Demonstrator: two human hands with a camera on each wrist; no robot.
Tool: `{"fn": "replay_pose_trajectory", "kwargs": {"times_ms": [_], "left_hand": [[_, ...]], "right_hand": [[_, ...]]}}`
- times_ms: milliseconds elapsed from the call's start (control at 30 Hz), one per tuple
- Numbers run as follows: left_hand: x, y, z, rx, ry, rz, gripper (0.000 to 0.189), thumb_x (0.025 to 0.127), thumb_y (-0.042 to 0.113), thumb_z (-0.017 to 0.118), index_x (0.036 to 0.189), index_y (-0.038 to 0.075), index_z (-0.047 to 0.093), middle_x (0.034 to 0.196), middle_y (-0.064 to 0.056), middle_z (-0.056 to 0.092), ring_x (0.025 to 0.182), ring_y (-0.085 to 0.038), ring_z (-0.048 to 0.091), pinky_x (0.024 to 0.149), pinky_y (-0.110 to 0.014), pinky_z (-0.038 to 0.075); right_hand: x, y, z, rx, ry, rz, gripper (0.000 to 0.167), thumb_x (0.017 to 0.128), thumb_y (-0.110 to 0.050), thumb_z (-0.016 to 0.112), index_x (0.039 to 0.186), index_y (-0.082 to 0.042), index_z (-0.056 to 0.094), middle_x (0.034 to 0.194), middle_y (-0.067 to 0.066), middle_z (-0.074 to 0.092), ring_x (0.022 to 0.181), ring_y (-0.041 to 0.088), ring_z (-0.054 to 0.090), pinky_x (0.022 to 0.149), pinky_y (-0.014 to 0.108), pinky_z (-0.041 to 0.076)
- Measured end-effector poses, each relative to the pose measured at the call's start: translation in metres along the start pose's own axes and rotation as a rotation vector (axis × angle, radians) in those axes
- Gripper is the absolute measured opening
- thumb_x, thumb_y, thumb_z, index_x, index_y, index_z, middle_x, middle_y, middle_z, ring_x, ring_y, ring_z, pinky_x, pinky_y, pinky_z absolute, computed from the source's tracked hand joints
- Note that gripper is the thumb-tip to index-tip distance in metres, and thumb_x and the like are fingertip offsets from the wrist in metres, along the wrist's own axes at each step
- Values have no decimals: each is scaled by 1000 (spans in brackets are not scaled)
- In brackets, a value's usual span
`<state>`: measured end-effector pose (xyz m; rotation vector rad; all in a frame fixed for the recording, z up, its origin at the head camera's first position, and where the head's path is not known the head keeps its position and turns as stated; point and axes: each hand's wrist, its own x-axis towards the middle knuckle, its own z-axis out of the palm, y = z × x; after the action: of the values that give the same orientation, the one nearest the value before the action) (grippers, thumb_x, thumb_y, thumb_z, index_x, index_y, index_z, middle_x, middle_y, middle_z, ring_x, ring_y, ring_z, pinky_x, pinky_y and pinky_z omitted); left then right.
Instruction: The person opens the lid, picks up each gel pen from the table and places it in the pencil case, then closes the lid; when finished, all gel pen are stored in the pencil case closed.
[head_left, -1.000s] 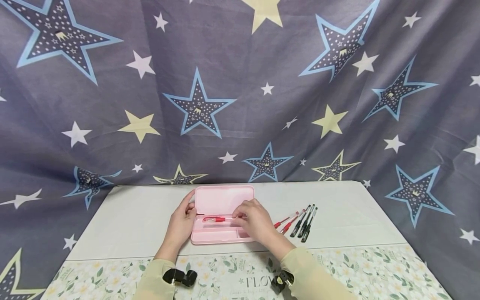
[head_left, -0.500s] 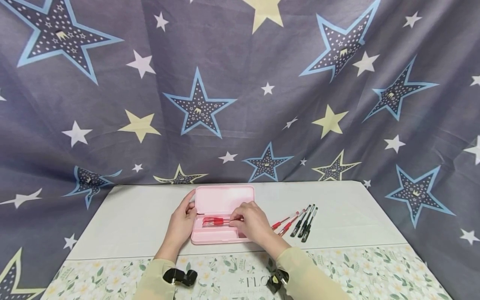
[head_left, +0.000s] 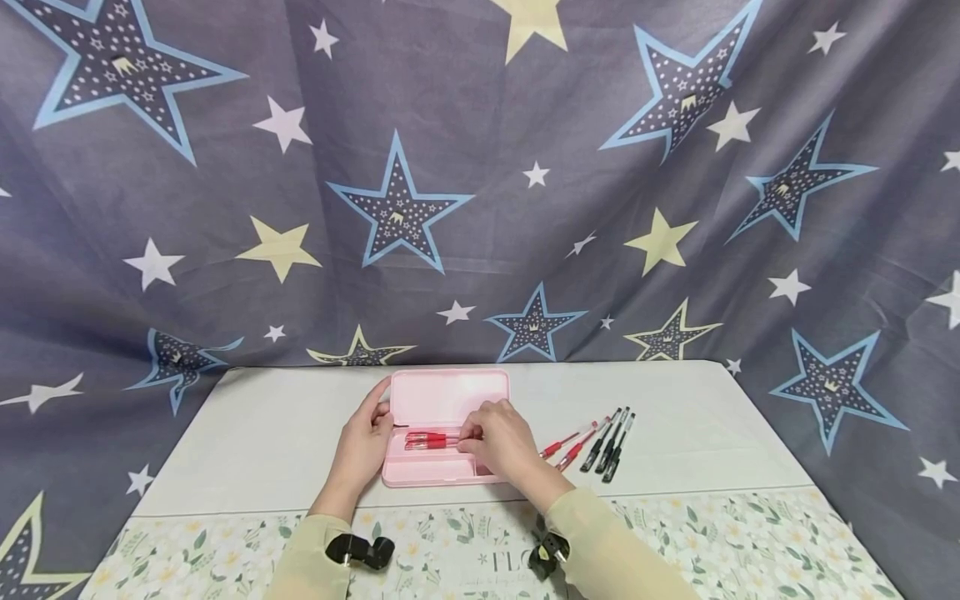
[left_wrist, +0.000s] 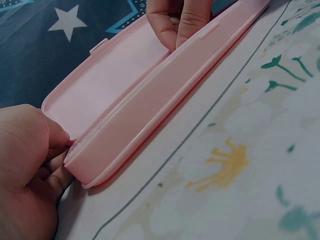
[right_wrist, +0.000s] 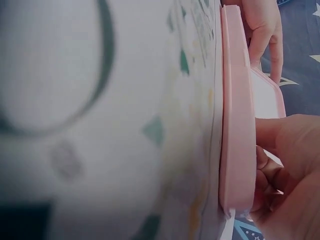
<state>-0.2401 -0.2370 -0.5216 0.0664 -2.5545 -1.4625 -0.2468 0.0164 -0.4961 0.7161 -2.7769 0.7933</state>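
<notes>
An open pink pencil case [head_left: 429, 473] lies on the table with its lid [head_left: 450, 398] raised at the back. My left hand [head_left: 362, 446] holds its left end; in the left wrist view the thumb is by the hinge and the fingers are bent at the end wall. Red pens [head_left: 426, 441] lie side by side in the long rear compartment, caps to the left. My right hand [head_left: 504, 440] reaches in from the right and pinches a red pen near its right part. The case's front wall [right_wrist: 237, 120] hides those fingertips in the right wrist view.
To the right of the case lie two more red pens [head_left: 573, 454] and three black pens [head_left: 613, 454], slanting on the white table [head_left: 697, 425]. A floral mat [head_left: 420, 533] covers the front. A starry curtain [head_left: 480, 225] hangs behind.
My right hand has moved slightly left and brought a red pen down beside another in the case; the two now lie closer together. My left hand stays in place.
</notes>
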Motion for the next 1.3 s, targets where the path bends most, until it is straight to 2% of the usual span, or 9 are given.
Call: {"fn": "replay_pose_trajectory", "kwargs": {"times_ms": [500,733,1133,1300], "left_hand": [[1,0,-1,-1,-4,0,64,113,4,54,172,22,41,129,-16,72,110,-30,65,101,-50,48],[-1,0,-2,-4,-11,1,64,113,3,54,173,22,40,131,-17,73,114,-31,66,103,-52,48],[-1,-1,-1,-11,-16,1,64,113,4,54,173,22,40,132,-17,72,115,-31,66,104,-52,48],[0,-1,-1,-8,-15,0,64,113,4,54,173,22,41,132,-17,72,114,-31,65,104,-52,48]], "right_hand": [[4,-4,5,-82,13,17,23,89,-22,96,79,-23,74,75,-11,53,80,12,48,71,29,43],[3,-4,5,-79,12,28,23,89,-22,96,80,-23,75,76,-11,51,79,13,46,70,30,42],[-1,-1,-7,77,-31,42,13,95,-20,90,91,-21,78,81,-12,58,84,12,50,75,32,45],[-4,1,-16,118,10,48,11,95,-17,89,97,-19,79,85,-11,62,88,14,56,79,34,50]]}}
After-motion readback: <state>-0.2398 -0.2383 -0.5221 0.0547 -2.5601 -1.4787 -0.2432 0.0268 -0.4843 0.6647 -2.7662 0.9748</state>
